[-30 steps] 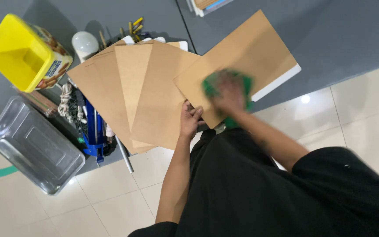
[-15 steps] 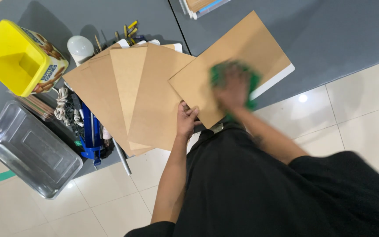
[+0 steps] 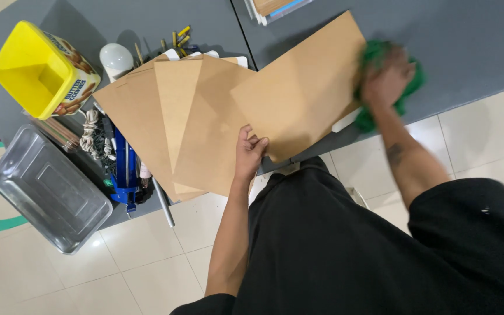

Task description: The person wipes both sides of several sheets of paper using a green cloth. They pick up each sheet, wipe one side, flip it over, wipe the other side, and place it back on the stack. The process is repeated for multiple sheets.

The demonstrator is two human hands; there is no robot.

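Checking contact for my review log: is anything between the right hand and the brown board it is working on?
Yes. A green cloth lies under the right hand, at the right edge of the brown board. The left hand rests bare on the board's lower edge.

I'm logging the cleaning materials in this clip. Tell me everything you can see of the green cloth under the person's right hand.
The green cloth is a bright green, soft-looking rag, bunched up and not spread flat. It lies on the grey table by its near edge, at the right-hand edge of the rightmost brown board. The right hand presses down on top of it and covers its middle, so only crumpled edges show around the hand. It is motion-blurred; weave and any print cannot be told.
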